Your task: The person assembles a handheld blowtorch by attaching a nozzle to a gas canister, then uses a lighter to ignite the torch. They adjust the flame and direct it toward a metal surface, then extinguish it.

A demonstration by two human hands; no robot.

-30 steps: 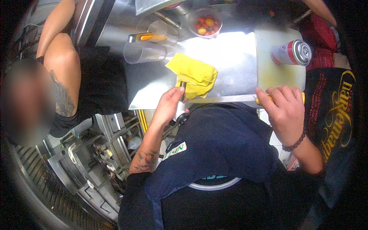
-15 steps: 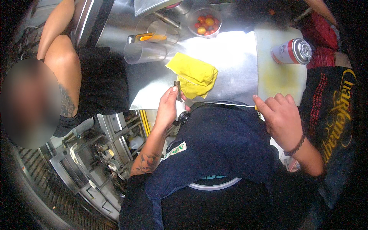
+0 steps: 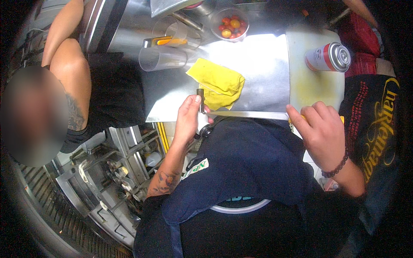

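Note:
My left hand (image 3: pixel 188 115) is closed around what looks like a blowtorch head (image 3: pixel 203 120), a white body with a dark metal tube pointing away from me and a black knob at the near end. My right hand (image 3: pixel 319 133) grips a long knife (image 3: pixel 254 115) by its yellow handle. The blade reaches leftward along the table's near edge, its tip end at the torch head beside my left fingers; whether it touches cannot be made out. Just beyond my left hand, a folded yellow cloth (image 3: pixel 221 84) lies on the metal table (image 3: pixel 266 81).
A gas can (image 3: pixel 322 58) lies on the stained white cutting board (image 3: pixel 316 92) at right. Clear plastic containers (image 3: pixel 161 59), an orange-handled tool (image 3: pixel 165 41) and a tub of small tomatoes (image 3: pixel 232 26) are at the back. Another person (image 3: pixel 73 81) is close on the left.
My right hand has shifted slightly right, and the knife has turned so its blade shows broader. The yellow handle's end now shows past my hand. My left hand has barely moved.

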